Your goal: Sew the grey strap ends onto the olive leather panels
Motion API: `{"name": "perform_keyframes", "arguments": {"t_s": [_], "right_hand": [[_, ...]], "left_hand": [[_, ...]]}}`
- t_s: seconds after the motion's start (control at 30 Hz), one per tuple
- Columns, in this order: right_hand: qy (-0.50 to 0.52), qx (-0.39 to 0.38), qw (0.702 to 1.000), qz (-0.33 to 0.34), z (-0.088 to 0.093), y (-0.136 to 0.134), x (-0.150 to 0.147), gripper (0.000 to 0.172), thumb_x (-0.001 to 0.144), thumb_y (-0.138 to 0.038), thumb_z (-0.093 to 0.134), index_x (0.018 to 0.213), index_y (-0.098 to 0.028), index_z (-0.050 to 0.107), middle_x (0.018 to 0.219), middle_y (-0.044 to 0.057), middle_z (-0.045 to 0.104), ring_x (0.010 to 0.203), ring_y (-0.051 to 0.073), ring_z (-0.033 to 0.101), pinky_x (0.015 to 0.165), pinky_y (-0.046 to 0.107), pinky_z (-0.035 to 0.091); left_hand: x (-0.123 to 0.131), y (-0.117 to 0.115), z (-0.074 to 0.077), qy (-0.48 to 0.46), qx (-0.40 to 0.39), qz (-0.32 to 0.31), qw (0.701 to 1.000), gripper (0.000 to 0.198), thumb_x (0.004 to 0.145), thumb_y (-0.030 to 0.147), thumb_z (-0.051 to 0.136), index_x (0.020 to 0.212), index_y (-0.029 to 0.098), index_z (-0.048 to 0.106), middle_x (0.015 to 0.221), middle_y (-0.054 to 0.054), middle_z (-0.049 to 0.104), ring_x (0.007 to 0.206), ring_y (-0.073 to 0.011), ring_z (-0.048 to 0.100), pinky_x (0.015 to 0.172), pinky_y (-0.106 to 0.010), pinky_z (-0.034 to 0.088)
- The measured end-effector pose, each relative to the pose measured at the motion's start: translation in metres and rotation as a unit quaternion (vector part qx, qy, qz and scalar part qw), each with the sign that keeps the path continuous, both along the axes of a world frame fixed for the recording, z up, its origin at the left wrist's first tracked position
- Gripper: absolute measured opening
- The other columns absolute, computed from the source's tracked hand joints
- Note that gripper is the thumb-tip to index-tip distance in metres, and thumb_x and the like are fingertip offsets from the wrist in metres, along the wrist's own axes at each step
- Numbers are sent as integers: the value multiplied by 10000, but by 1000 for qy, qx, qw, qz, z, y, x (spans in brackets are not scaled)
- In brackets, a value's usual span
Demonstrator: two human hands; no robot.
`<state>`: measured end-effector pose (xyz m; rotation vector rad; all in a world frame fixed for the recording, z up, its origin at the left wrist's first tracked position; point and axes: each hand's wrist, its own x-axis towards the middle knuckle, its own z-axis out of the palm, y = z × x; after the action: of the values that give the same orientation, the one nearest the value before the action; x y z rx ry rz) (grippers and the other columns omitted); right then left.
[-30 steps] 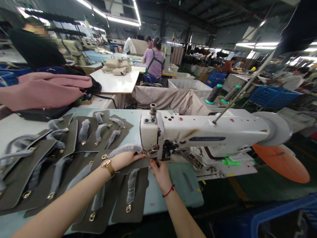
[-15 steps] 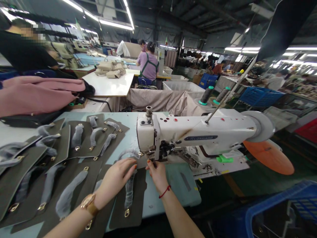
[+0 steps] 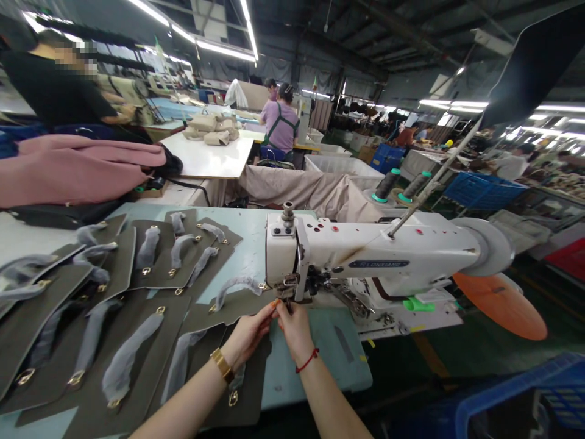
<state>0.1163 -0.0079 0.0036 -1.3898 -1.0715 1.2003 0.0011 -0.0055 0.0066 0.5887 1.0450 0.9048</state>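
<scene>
My left hand point(image 3: 250, 335), with a gold watch at its wrist, is closed in a pinch just in front of the sewing machine point(image 3: 340, 250). My right hand point(image 3: 295, 329), wearing a red cord bracelet, is closed as well, its fingertips meeting the left ones below the needle area. A small dark thing shows at the right fingertips, too small to name; what the left fingers pinch is hidden. Beside the machine head lies a dark grey-green panel point(image 3: 249, 300) carrying a film-wrapped handle point(image 3: 238, 283) with gold buckles. Another panel point(image 3: 242, 408) lies under my left wrist.
Several similar panels point(image 3: 137, 305) with wrapped handles cover the table's left side. Thread cones point(image 3: 386, 185) stand behind the machine. A blue crate point(image 3: 507, 390) is at lower right. Pink cloth point(image 3: 86, 167) lies at left. Co-workers sit further back.
My left hand has moved right and closed, off the panel, to meet my right hand's fingertips. The wrapped handle beside the machine head now shows fully. The view has shifted slightly.
</scene>
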Motion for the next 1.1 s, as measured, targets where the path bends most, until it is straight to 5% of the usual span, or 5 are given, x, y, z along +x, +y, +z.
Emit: {"name": "perform_keyframes", "arguments": {"t_s": [0.23, 0.43, 0.73, 1.1], "right_hand": [[22, -4, 1000, 8, 1, -1, -1, 434, 819, -533, 523, 613, -152, 547, 408, -71, 333, 362, 68, 260, 381, 202, 177], [44, -40, 998, 37, -8, -25, 14, 420, 809, -554, 534, 679, -155, 541, 432, -76, 347, 371, 66, 267, 380, 194, 180], [-47, -140, 988, 42, -71, -72, 48, 369, 806, -473, 478, 649, -148, 554, 422, -59, 371, 375, 81, 296, 392, 201, 182], [-55, -119, 990, 56, -81, -71, 48, 384, 808, -491, 488, 639, -153, 554, 427, -53, 375, 392, 88, 300, 412, 205, 197]], "left_hand": [[-15, 6, 4, 182, 36, -61, 981, 515, 646, 607, 654, 452, 169, 467, 458, 74, 287, 469, -71, 228, 483, -255, 170], [-15, 10, 7, 96, 36, -93, 990, 475, 673, 568, 649, 489, 174, 457, 490, 79, 313, 488, -76, 241, 499, -244, 203], [-10, 5, 12, 33, 34, -70, 996, 397, 697, 506, 670, 594, 135, 571, 532, 61, 418, 496, -60, 314, 498, -213, 245], [-8, 14, 2, 12, 35, -54, 998, 409, 706, 506, 666, 711, 98, 636, 528, 63, 410, 478, -39, 315, 468, -184, 230]]}}
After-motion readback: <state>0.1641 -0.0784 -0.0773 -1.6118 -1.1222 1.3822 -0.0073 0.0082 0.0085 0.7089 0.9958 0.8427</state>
